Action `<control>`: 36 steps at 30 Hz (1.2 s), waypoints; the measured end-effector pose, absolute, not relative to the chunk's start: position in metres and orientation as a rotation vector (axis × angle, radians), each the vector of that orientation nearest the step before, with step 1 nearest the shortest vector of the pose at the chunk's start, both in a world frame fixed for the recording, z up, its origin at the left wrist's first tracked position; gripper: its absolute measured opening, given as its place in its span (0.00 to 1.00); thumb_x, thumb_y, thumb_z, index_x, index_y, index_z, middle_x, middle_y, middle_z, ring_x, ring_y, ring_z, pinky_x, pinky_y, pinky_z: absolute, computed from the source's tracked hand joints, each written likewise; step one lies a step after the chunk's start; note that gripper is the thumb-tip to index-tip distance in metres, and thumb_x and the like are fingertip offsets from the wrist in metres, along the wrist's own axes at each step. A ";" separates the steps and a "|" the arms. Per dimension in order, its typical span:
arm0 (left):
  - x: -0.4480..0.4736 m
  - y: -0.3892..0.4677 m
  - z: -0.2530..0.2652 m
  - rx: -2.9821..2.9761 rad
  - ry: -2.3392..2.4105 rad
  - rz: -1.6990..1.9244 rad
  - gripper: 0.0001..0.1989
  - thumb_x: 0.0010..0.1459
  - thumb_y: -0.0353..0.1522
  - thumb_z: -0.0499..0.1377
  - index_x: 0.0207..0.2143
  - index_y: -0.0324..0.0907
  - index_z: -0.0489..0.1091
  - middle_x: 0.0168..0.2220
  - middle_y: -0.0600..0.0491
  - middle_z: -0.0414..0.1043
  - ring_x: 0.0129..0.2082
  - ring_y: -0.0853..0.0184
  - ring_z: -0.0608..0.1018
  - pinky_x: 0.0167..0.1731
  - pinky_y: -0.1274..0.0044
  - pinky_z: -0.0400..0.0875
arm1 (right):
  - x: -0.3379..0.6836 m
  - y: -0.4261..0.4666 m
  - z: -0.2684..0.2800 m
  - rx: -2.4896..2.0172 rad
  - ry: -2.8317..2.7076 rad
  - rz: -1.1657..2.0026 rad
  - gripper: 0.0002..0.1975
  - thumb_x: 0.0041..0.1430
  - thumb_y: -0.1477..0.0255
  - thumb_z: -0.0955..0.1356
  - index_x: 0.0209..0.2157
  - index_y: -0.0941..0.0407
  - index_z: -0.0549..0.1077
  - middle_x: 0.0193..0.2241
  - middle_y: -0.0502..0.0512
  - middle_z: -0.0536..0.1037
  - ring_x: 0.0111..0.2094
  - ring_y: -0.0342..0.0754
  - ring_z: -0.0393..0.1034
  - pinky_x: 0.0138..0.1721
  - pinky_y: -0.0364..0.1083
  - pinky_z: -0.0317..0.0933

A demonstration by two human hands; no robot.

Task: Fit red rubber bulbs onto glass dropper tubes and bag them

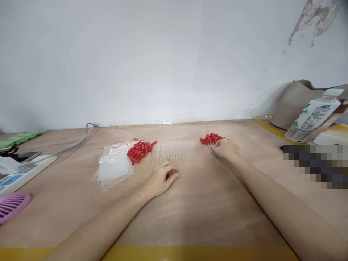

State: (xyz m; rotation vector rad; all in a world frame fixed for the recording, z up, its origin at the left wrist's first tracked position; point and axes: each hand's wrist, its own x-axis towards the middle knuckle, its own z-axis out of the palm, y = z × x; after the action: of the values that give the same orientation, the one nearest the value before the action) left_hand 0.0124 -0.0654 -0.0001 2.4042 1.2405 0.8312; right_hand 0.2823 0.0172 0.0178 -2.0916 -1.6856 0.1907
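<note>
My left hand [162, 177] rests on the table with curved fingers, thumb and forefinger apart, and nothing in it. Just beyond it lies a row of clear thin glass tubes [174, 149]. Left of the row is a heap of red rubber bulbs [138, 151], partly over clear plastic zip bags [115, 165]. Over on the right, my right hand [227, 148] is closed at the right end of a group of droppers [208, 140], clear tubes with red bulbs on top. Its fingertips pinch a dropper there, partly hidden by the hand.
A power strip [27, 175] with a grey cable [77, 139] and a pink fan-like grille [13, 206] are at the left. At the right, a plastic bottle [312, 117] leans by a grey-beige bin [290, 103]. A white wall [152, 65] closes off the back.
</note>
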 end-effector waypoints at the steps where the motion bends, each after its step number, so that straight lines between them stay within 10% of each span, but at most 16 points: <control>1: 0.012 -0.066 0.000 2.400 1.240 0.832 0.08 0.55 0.32 0.55 0.35 0.38 0.71 0.31 0.51 0.67 0.27 0.71 0.69 0.28 0.78 0.65 | 0.283 0.018 0.017 -2.088 -1.685 0.208 0.13 0.46 0.62 0.63 0.18 0.55 0.70 0.24 0.55 0.73 0.28 0.50 0.67 0.27 0.45 0.54; 20: 0.011 -0.066 0.002 2.419 1.234 0.821 0.08 0.55 0.32 0.55 0.35 0.39 0.70 0.30 0.51 0.66 0.27 0.70 0.69 0.29 0.77 0.65 | 0.222 0.013 0.004 -2.012 -1.876 0.101 0.15 0.55 0.61 0.59 0.30 0.54 0.73 0.30 0.56 0.75 0.33 0.51 0.69 0.32 0.46 0.57; 36: -0.029 -0.029 0.025 2.616 1.749 1.033 0.08 0.56 0.33 0.52 0.30 0.42 0.69 0.32 0.50 0.66 0.37 0.62 0.68 0.40 0.71 0.62 | 0.262 -0.024 0.015 -2.050 -2.084 0.277 0.08 0.47 0.67 0.63 0.21 0.54 0.71 0.25 0.54 0.74 0.29 0.52 0.68 0.28 0.46 0.55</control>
State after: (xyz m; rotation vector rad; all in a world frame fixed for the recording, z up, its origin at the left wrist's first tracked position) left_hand -0.0287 -0.0286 0.0251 2.6161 1.7490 1.0328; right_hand 0.2622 -0.0240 0.0146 -2.0504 -2.0836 0.2771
